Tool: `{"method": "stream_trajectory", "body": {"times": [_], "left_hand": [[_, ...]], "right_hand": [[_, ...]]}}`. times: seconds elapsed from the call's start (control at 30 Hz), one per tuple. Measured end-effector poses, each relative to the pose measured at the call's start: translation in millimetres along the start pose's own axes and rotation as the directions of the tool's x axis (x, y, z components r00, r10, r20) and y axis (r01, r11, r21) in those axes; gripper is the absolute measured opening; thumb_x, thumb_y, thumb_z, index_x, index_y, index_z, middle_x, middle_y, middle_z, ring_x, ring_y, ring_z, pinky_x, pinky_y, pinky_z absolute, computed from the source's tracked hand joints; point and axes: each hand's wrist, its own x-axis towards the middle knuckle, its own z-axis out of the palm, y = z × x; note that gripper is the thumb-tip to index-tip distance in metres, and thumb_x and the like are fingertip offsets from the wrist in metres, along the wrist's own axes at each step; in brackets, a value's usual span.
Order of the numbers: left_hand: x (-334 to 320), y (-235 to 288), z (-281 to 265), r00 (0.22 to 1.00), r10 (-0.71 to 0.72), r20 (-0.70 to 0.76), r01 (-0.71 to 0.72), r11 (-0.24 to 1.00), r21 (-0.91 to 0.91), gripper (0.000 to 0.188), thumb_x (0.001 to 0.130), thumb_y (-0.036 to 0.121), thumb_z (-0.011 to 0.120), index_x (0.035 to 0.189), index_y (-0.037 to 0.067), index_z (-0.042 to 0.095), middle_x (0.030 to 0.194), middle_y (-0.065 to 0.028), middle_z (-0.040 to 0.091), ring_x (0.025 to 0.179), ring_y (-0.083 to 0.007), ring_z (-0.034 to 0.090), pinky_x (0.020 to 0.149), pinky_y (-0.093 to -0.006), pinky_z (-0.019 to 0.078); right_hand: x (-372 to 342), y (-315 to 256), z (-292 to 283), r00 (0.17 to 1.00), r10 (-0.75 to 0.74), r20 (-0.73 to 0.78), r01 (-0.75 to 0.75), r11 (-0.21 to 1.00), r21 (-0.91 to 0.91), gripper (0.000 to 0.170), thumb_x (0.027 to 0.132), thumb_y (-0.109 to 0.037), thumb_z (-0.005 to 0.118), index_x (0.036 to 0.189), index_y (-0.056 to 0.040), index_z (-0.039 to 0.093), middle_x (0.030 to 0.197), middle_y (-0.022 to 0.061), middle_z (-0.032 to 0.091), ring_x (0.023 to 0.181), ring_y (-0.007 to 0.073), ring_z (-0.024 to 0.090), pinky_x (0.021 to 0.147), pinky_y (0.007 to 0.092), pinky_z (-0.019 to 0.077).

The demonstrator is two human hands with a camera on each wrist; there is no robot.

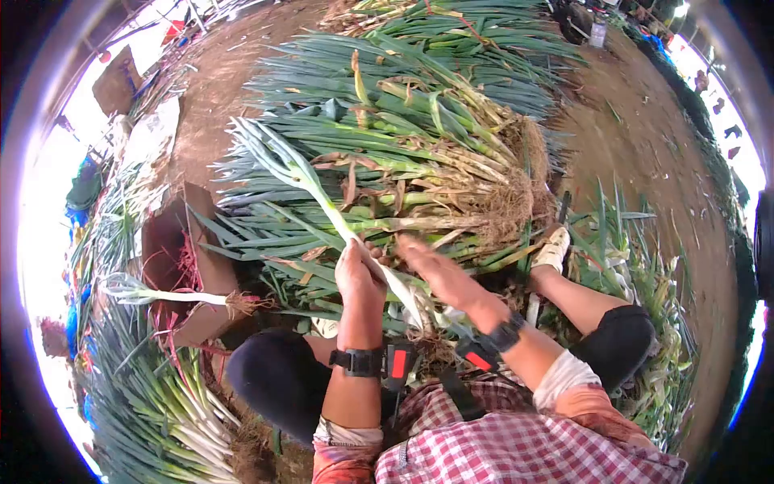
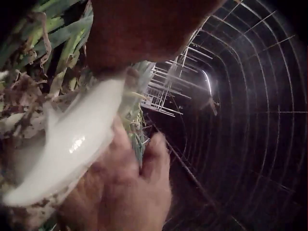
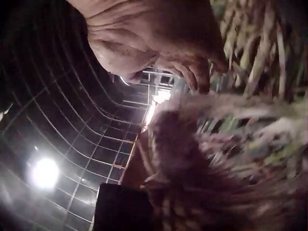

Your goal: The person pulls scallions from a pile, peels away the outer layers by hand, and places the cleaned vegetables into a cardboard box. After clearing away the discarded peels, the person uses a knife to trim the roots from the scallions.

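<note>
My left hand grips a large green onion around its white shank. Its leaves point up and left, and its root end slants down to the right. The glossy white shank fills much of the left wrist view. Just right of the shank is my right hand, fingers extended and nothing held in them. In the right wrist view, the fingers of that right hand hang loosely, with blurred roots below. Directly ahead lies a big pile of untrimmed green onions with brown outer leaves and roots.
A cardboard box with pink twine stands at left, with one peeled green onion across it. Below it lie several peeled green onions. Stripped leaves heap up at right. My shod foot stands beside the pile.
</note>
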Motion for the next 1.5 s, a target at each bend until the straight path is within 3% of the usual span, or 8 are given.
{"method": "stream_trajectory", "body": {"times": [0.23,0.6,0.97,1.1,1.23,1.3,1.4,1.5], "left_hand": [[-14,41,15,0.995,0.097,0.013,-0.095,0.987,-0.127,0.019,0.088,0.025,0.045,0.097,0.008,0.049,0.071,-0.0002,0.043,0.048,-0.007,0.036,0.037,-0.0197,0.0278],[-52,159,52,0.824,0.536,0.185,-0.488,0.837,-0.248,0.017,0.088,0.024,0.045,0.079,0.01,0.04,0.065,-0.0013,0.041,0.047,-0.0091,0.035,0.039,-0.0227,0.0286],[-3,315,-56,0.526,0.823,-0.215,-0.837,0.545,0.039,0.014,0.088,0.02,0.042,0.089,0.007,0.046,0.067,-0.0034,0.046,0.047,-0.0124,0.043,0.041,-0.0258,0.0382],[53,305,-157,0.56,0.761,-0.328,-0.563,0.64,0.523,0.012,0.079,0.015,0.055,0.08,0.005,0.051,0.063,-0.0066,0.049,0.053,-0.0196,0.047,0.05,-0.0339,0.0433],[55,289,-201,0.95,0.214,-0.229,-0.125,0.928,0.351,0.022,0.075,0.024,0.053,0.086,0.005,0.054,0.075,-0.0079,0.057,0.062,-0.022,0.055,0.061,-0.0306,0.0453],[27,289,-199,0.913,0.399,0.08,-0.347,0.661,0.665,0.026,0.074,0.02,0.054,0.094,0.004,0.048,0.079,-0.0108,0.056,0.071,-0.0261,0.056,0.066,-0.0409,0.0467],[64,320,-216,0.837,0.445,-0.317,-0.229,0.813,0.535,0.031,0.071,0.026,0.059,0.093,0.007,0.049,0.081,-0.0119,0.053,0.067,-0.0268,0.052,0.06,-0.0405,0.0452],[8,326,-150,0.763,0.644,0.055,-0.435,0.449,0.78,0.021,0.072,0.023,0.061,0.085,0.01,0.051,0.073,-0.0026,0.046,0.067,-0.0156,0.047,0.06,-0.0299,0.0382]], "right_hand": [[-75,-38,22,0.962,0.22,0.161,-0.197,0.969,-0.147,0.033,0.089,-0.03,0.042,0.095,-0.0003,0.054,0.069,0.0191,0.054,0.061,0.0301,0.053,0.058,0.0372,0.0409],[-177,20,-17,0.864,0.476,-0.162,-0.503,0.823,-0.265,0.03,0.086,-0.025,0.046,0.079,0.0029,0.054,0.056,0.0144,0.047,0.051,0.0168,0.044,0.05,0.0347,0.0378],[-133,41,-17,0.888,0.456,-0.048,-0.403,0.727,-0.555,0.032,0.08,-0.03,0.052,0.076,0.0018,0.052,0.068,0.0232,0.053,0.068,0.0423,0.051,0.06,0.0433,0.0405],[-128,49,-10,0.847,0.531,0.0,-0.423,0.675,-0.605,0.035,0.078,-0.032,0.053,0.075,0.0024,0.054,0.071,0.0249,0.053,0.071,0.042,0.052,0.063,0.044,0.0415],[-128,54,-5,0.864,0.503,0.01,-0.398,0.695,-0.599,0.033,0.079,-0.032,0.052,0.078,0.0007,0.055,0.074,0.0249,0.054,0.074,0.0415,0.052,0.064,0.0445,0.0415],[-126,55,-7,0.819,0.573,0.019,-0.456,0.672,-0.584,0.033,0.079,-0.032,0.052,0.084,0.0002,0.058,0.075,0.0233,0.057,0.075,0.0384,0.056,0.065,0.0414,0.043],[-117,60,-13,0.805,0.592,0.04,-0.364,0.546,-0.755,0.032,0.079,-0.031,0.052,0.089,-0.0011,0.057,0.088,0.0223,0.056,0.082,0.0389,0.054,0.071,0.0454,0.0429],[-94,74,-16,0.937,0.334,-0.108,-0.305,0.622,-0.721,0.038,0.078,-0.033,0.055,0.099,-0.0016,0.053,0.095,0.0201,0.054,0.085,0.0389,0.053,0.074,0.0459,0.0433]]}}
